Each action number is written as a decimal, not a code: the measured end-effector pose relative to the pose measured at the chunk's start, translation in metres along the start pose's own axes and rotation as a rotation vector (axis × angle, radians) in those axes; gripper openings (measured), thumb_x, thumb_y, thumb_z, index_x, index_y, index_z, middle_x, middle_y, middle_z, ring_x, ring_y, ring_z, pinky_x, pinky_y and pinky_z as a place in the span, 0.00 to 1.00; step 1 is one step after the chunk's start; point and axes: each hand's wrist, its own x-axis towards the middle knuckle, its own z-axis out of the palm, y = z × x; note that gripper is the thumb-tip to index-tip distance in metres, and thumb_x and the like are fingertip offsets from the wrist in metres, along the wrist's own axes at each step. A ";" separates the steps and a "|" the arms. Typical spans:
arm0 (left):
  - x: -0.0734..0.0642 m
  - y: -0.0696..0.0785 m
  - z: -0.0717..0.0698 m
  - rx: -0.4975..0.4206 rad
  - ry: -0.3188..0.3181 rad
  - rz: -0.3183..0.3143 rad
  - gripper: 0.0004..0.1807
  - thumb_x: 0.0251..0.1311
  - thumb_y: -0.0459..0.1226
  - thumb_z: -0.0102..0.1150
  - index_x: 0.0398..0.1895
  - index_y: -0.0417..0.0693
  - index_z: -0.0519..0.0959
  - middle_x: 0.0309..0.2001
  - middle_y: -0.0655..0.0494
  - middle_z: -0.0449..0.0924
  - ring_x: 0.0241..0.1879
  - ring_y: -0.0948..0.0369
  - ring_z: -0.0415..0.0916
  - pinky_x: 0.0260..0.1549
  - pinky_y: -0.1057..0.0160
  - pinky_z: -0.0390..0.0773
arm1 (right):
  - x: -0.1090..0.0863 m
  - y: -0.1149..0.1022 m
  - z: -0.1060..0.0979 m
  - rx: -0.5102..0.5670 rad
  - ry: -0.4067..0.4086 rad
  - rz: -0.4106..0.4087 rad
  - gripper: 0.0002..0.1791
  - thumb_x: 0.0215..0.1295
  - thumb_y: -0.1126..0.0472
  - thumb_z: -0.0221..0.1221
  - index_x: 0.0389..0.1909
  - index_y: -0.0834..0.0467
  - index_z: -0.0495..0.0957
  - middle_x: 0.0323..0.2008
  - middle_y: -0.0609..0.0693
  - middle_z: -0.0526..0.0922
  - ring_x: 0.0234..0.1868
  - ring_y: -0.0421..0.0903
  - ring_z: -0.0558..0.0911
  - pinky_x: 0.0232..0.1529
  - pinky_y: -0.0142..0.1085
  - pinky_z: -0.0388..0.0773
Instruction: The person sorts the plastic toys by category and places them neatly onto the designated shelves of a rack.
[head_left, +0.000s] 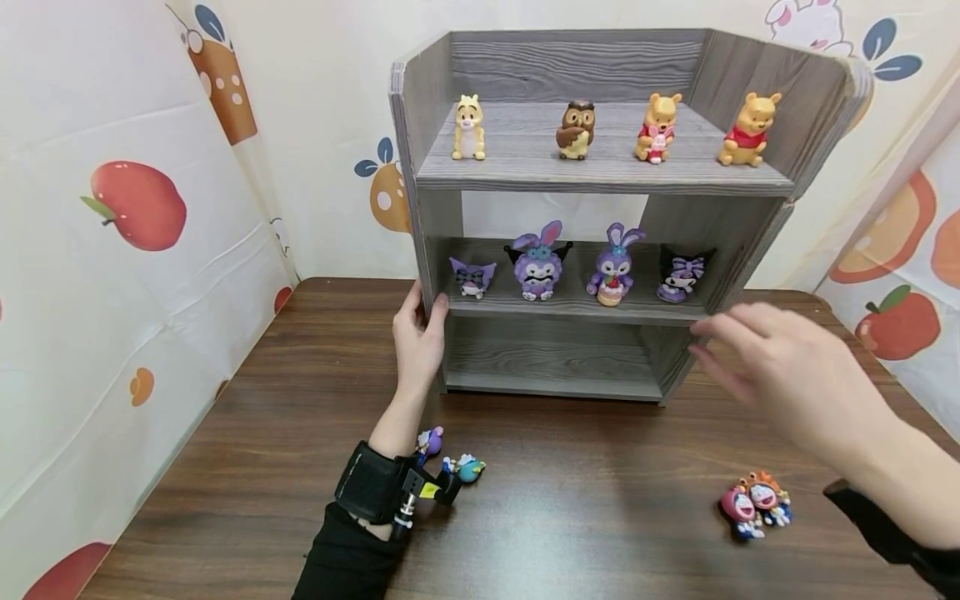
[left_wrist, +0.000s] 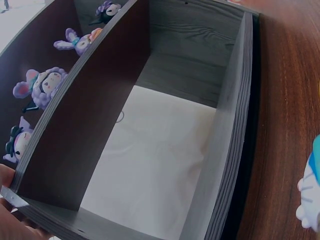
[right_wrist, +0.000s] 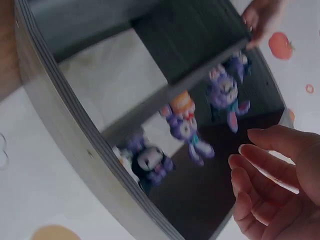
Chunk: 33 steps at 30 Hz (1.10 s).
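A grey wood-grain display shelf (head_left: 525,185) with three levels stands on the table. My left hand (head_left: 421,342) grips the edge of its left side panel, thumb at the front and fingers round the outside. In front of the shelf's lower right side, my right hand (head_left: 787,375) is raised with nothing in it; in the right wrist view its fingers (right_wrist: 255,192) are loosely bent and apart from the thumb. On the middle level stand a small purple-eared figure (head_left: 473,277), a fluffy purple figure (head_left: 538,267), a purple rabbit figure (head_left: 613,268) and a black-hooded figure (head_left: 679,275).
The top level holds a pale yellow figure (head_left: 468,129), an owl figure (head_left: 576,131) and two bear figures (head_left: 658,125). Two small figurines (head_left: 753,504) lie at the table's right. A purple-topped figurine (head_left: 429,442) and a teal one (head_left: 468,467) lie beside my left wrist.
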 end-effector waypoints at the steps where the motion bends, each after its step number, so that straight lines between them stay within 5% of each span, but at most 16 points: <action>1: 0.000 0.000 0.000 0.000 0.000 0.003 0.22 0.59 0.28 0.46 0.58 0.33 0.64 0.52 0.38 0.69 0.52 0.54 0.68 0.48 0.58 0.68 | -0.006 -0.002 0.001 -0.004 -0.018 0.007 0.29 0.67 0.45 0.35 0.25 0.62 0.75 0.20 0.50 0.74 0.18 0.47 0.73 0.20 0.43 0.68; 12: 0.000 0.000 0.000 -0.007 0.004 0.022 0.22 0.59 0.27 0.45 0.58 0.33 0.65 0.52 0.37 0.70 0.51 0.54 0.68 0.47 0.59 0.68 | -0.073 -0.009 0.009 0.004 -0.303 0.186 0.29 0.63 0.37 0.26 0.17 0.50 0.64 0.17 0.35 0.61 0.14 0.30 0.61 0.11 0.33 0.61; 15: 0.000 0.000 0.000 -0.001 0.006 0.027 0.21 0.59 0.27 0.45 0.57 0.33 0.65 0.51 0.38 0.70 0.50 0.54 0.69 0.46 0.60 0.69 | -0.089 -0.009 0.010 0.029 -0.393 0.252 0.18 0.61 0.42 0.48 0.18 0.48 0.64 0.17 0.33 0.61 0.15 0.29 0.61 0.11 0.32 0.59; 19: 0.000 0.001 0.000 0.006 0.003 0.032 0.21 0.59 0.27 0.46 0.57 0.32 0.66 0.51 0.38 0.70 0.50 0.54 0.69 0.46 0.60 0.69 | -0.106 -0.007 0.013 0.037 -0.524 0.362 0.16 0.39 0.61 0.67 0.20 0.48 0.67 0.18 0.32 0.67 0.15 0.31 0.67 0.12 0.33 0.62; 28: 0.000 0.002 0.000 0.006 0.004 0.027 0.21 0.59 0.27 0.46 0.57 0.33 0.66 0.51 0.38 0.71 0.50 0.54 0.69 0.45 0.64 0.70 | -0.145 0.013 0.021 0.132 -0.840 0.556 0.20 0.37 0.61 0.69 0.33 0.61 0.74 0.27 0.50 0.79 0.25 0.46 0.77 0.19 0.43 0.71; 33: -0.001 0.009 0.000 -0.003 -0.003 0.011 0.21 0.58 0.25 0.45 0.57 0.30 0.65 0.51 0.34 0.70 0.50 0.50 0.68 0.46 0.62 0.69 | -0.161 0.027 0.024 0.231 -0.904 0.516 0.28 0.31 0.61 0.71 0.38 0.64 0.73 0.32 0.53 0.79 0.31 0.51 0.77 0.28 0.44 0.73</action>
